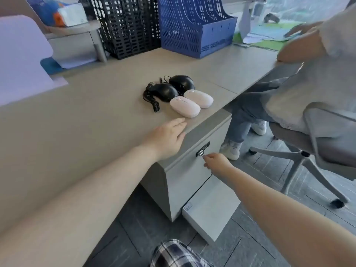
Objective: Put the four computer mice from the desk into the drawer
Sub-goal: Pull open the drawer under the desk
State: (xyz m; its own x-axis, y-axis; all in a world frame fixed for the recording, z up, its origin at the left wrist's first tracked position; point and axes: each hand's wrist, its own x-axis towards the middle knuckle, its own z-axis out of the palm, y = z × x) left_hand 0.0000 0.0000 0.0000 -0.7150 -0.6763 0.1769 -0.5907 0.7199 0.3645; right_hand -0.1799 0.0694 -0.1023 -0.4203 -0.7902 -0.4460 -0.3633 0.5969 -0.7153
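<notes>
Head view. Long beige laminate desk (92, 105), front edge running diagonally. Four computer mice grouped near that edge, all on the desktop: two glossy black corded mice (166, 91) (182, 82) behind, cables bunched to their left; two pale pink flat wireless mice (185, 106) (198, 98) in front, lying side by side and just touching the black pair.

Left hand (167, 138) flat, palm down on the desk edge, fingers stretched out and together, holding nothing; fingertips near the closer pink mouse, not touching it.

Right hand (217, 161) reaches down to the grey drawer front (192, 166) of the pedestal under the desk; fingers curled loosely, tips at the black combination lock (202, 149). Whether they pinch the lock tab, cannot tell. That drawer sits shut. A lower white drawer (210, 211) juts out from the cabinet.

Background: black mesh file rack (127, 26), blue plastic file rack (196, 26). Second person seated at right on a grey swivel chair (312, 157)
</notes>
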